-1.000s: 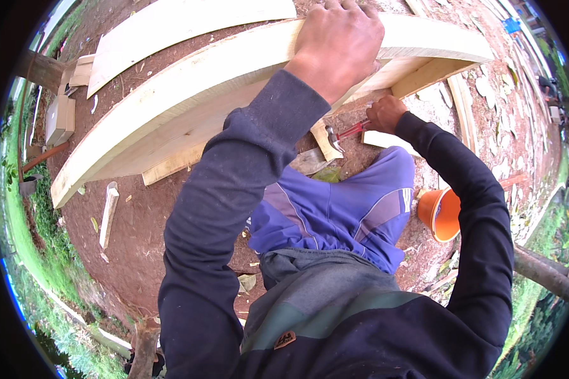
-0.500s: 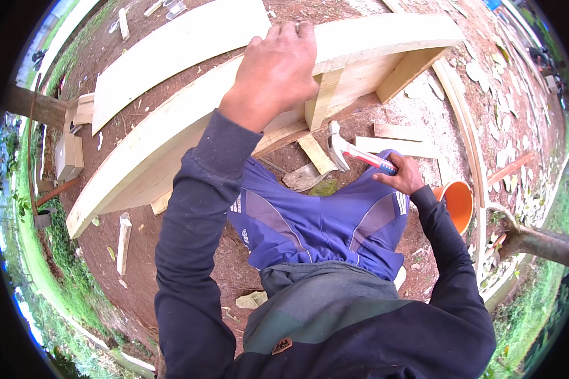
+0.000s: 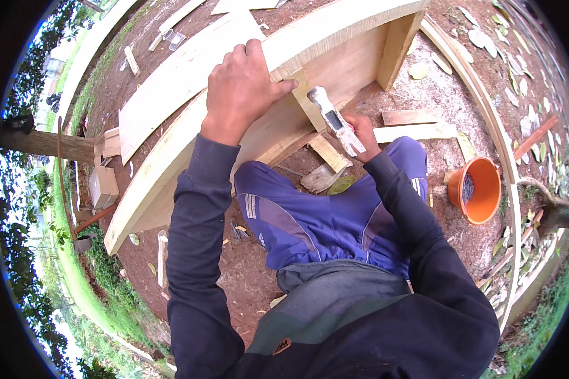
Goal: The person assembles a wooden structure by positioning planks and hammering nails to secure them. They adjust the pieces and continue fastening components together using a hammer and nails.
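Note:
A pale wooden frame (image 3: 344, 31), built like a shallow box with a crosspiece inside, stands on its edge before my legs and slants up to the right. My left hand (image 3: 239, 88) grips its upper board, fingers laid over the top and thumb along the near face. In my closed right hand (image 3: 363, 134) is a claw hammer (image 3: 335, 120), its handle mostly covered by the fingers. The metal head points up and left, close to the crosspiece (image 3: 308, 107). Whether it touches the wood I cannot tell.
An orange bucket (image 3: 492, 192) with a heap of grey nails stands to my right. Wood offcuts (image 3: 414, 132) lie on the soil between my knees and the frame. A pale sheet (image 3: 183, 79) lies beyond. Long boards (image 3: 487, 107) run along the right, near a tree trunk.
The hammer has gone from beside my right knee up and left to the crosspiece. My left hand keeps its hold on the frame. The whole view has shifted, with the bucket now fully visible.

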Available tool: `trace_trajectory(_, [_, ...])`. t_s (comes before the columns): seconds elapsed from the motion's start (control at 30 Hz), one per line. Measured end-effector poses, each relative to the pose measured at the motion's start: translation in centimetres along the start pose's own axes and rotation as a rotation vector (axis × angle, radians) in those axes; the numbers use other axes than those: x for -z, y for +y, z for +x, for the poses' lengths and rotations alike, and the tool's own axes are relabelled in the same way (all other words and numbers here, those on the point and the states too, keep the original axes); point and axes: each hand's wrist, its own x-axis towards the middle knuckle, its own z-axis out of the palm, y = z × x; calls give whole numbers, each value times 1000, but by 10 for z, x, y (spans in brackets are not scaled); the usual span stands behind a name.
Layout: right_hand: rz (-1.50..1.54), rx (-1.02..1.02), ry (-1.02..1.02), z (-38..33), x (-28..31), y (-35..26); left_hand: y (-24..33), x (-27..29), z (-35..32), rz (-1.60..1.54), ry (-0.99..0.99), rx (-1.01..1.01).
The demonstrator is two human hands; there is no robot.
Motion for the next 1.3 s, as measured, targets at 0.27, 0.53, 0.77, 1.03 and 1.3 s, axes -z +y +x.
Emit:
trace_trajectory(0.27, [-43, -113, 119, -3, -15, 6, -3, -5, -3, -1, 38, -30])
trace_trajectory(0.53, [-185, -104, 219, 2, -28, 14, -6, -3, 0, 0, 21, -18])
trace_trajectory(0.77, [-188, -103, 156, 1, -28, 5, 0, 1, -4, -5, -24, 6])
trace_trajectory(1.03, [-188, -130, 157, 2, -24, 5, -3, -4, -4, 5, 19, -13])
trace_trajectory(1.3, [-230, -264, 149, -25, -5, 35, -3, -8, -6, -25, 92, -56])
